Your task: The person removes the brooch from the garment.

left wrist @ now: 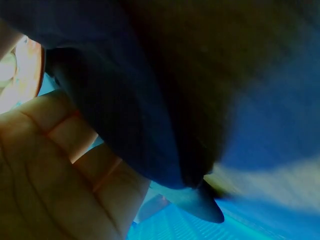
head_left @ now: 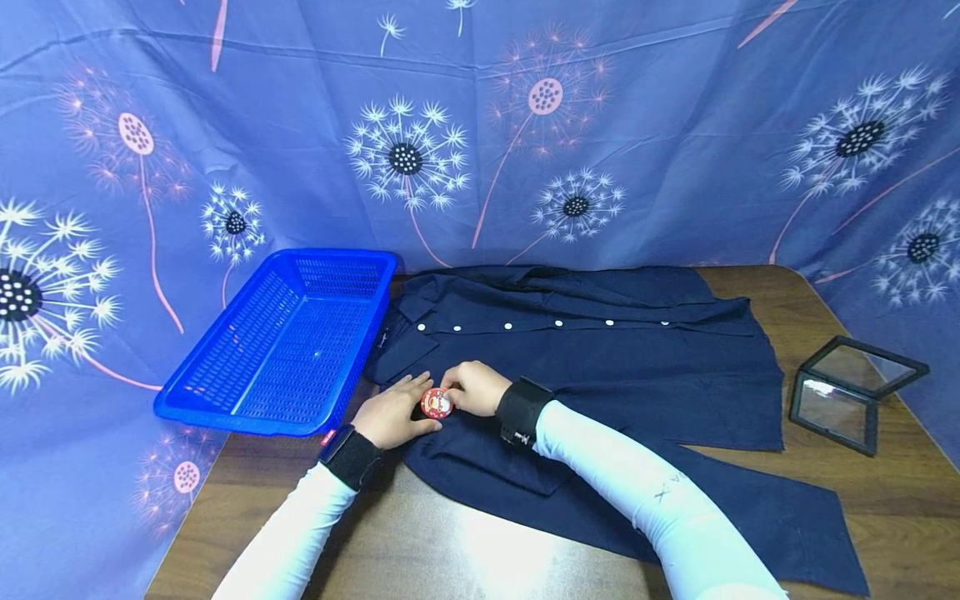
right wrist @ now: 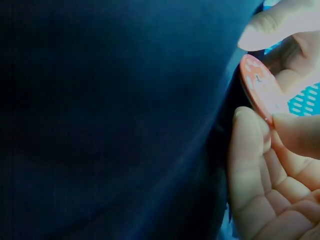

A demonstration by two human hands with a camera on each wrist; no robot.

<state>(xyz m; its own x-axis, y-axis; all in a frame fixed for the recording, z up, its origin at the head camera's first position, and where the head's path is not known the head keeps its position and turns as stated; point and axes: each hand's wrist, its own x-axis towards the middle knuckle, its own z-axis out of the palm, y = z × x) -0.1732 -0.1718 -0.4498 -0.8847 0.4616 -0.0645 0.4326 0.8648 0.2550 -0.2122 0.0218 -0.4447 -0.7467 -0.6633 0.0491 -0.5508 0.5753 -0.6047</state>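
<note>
Your left hand [head_left: 392, 414] and your right hand [head_left: 474, 387] met over the near part of the dark shirt [head_left: 600, 350], and both pinched a small round badge [head_left: 437, 403] with curled fingers. The badge was red with a pale picture; its face pointed up to you, and being round it had no long axis. Farther left stood the blue basket [head_left: 225, 367], and far right the glass box [head_left: 855, 392].
</note>
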